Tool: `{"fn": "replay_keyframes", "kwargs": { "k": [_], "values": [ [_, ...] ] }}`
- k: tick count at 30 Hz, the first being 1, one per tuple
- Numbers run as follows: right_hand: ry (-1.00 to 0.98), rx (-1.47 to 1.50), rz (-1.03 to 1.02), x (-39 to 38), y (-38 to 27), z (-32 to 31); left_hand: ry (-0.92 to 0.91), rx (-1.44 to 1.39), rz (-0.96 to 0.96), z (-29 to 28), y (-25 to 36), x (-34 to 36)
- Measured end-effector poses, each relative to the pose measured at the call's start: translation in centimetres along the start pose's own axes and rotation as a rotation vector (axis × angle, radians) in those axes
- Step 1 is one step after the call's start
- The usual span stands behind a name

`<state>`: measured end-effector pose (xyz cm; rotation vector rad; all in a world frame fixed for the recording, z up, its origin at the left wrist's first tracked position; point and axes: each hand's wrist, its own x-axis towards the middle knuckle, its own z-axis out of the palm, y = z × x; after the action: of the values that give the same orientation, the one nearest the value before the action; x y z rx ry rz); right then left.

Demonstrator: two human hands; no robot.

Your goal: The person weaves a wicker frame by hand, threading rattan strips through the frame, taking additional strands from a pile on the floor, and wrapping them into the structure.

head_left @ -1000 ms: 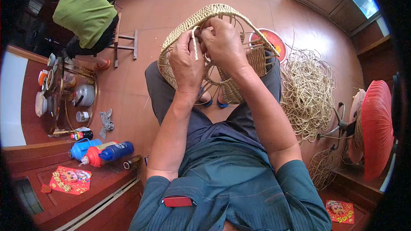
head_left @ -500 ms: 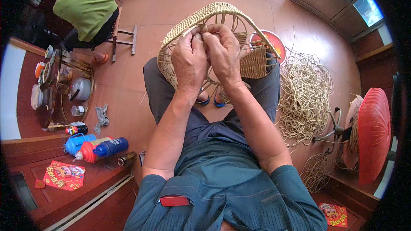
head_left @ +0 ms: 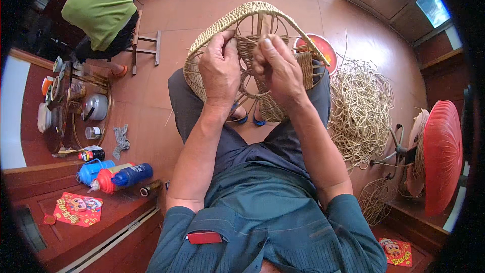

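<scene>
The left hand (head_left: 221, 71) bends its thumb and forefinger close together at the inner side of the basket (head_left: 217, 26); what lies between those tips cannot be told. Just to the right, the fingers of the right hand (head_left: 280, 71) are curled in, thumb pressed down on the bent forefinger; whether a strand runs through that fist is too blurred to say.

The basket is right under and around both sets of fingers, in front of the trouser legs (head_left: 178, 96). Just below the fingers is an open ring at its middle. Between the hands, a patch of weaving (head_left: 247, 48) covers part of the ribs. Another finished-looking panel (head_left: 304, 68) sits just right of the right fingers, and a third (head_left: 273, 111) below them. Beyond the fingertips the thick rim (head_left: 258, 7) looks fully wrapped along its far side, while the ribs (head_left: 260, 23) between it and the weaving stand bare. The work seems partly done: the rim and several panels are covered, the gaps between are not.

Farther right of the right fingers, a large heap of cord (head_left: 361, 111) lies loose on the floor, so plenty of cord remains. A red bowl (head_left: 326, 50) sits near it, partly behind the rim.
</scene>
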<state>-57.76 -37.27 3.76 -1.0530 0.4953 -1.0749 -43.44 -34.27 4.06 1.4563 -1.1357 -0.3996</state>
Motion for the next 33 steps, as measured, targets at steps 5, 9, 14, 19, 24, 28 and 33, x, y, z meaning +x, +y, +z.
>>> {"fn": "replay_keyframes", "kwargs": {
  "k": [5,9,14,19,24,28,33],
  "values": [
    [0.101,-0.078,-0.048,-0.7,-0.2,-2.7,-0.077,-0.039,-0.061,-0.2,0.8,0.5],
    [0.18,-0.229,-0.108,-0.7,-0.9,-2.9,-0.07,0.057,0.008,-0.4,0.1,0.8],
    [0.259,-0.448,-0.218,-0.1,-2.0,-3.7,0.074,0.532,0.612,0.0,2.4,0.9],
    [0.332,-0.62,-0.346,0.6,-2.9,-3.5,-0.044,0.505,0.654,1.0,1.9,2.3],
    [0.413,-0.805,-0.489,2.8,-3.6,-2.9,-0.083,0.484,0.599,1.8,2.5,3.1],
    [0.434,-0.826,-0.46,3.1,-3.6,-2.8,-0.041,0.525,0.687,2.8,1.9,3.4],
    [0.378,-1.139,-0.654,1.9,-3.3,-3.5,-0.045,0.574,0.665,3.6,1.8,2.9]
  ]
}}
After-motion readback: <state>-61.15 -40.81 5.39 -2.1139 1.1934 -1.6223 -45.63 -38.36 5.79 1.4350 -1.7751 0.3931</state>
